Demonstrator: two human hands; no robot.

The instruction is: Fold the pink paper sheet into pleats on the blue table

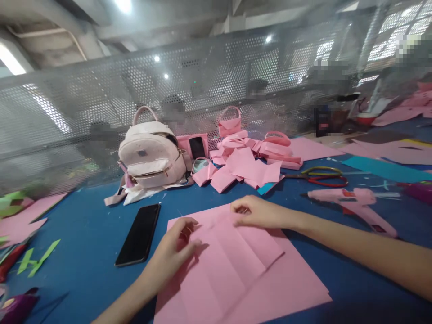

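Note:
A pink paper sheet (236,265) with several fold creases lies on a larger pink sheet (290,288) on the blue table (87,225). My left hand (177,245) pinches the creased sheet's left edge, fingers closed on it. My right hand (254,210) presses and pinches its far edge, fingers curled on the paper.
A black phone (139,234) lies left of the paper. Behind stand a pale pink backpack (150,157), a pile of folded pink paper pieces (246,164) and small paper bags. Scissors (320,176) and a pink glue gun (354,202) lie right. Green scraps (37,258) sit at left.

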